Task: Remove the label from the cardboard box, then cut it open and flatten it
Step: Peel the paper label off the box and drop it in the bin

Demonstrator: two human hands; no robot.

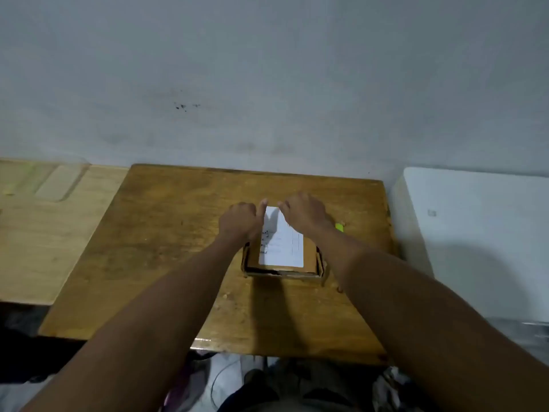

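A small brown cardboard box (309, 257) sits in the middle of the wooden table (166, 233). A white label (282, 242) covers most of its top face. My left hand (239, 223) is curled at the label's far left corner, its thumb pressed along the label's left edge. My right hand (303, 214) rests over the far right corner, fingertips touching the label's far edge. Whether the corner has lifted off the box is too blurred to tell. A yellow-green object (339, 227), perhaps a cutter, lies just right of my right wrist, mostly hidden.
A grey wall rises right behind the table. A lighter wooden surface (44, 233) adjoins on the left with a pale flat object (58, 182) on it. A white appliance (481, 239) stands on the right. Clothes and clutter lie on the floor below the near table edge.
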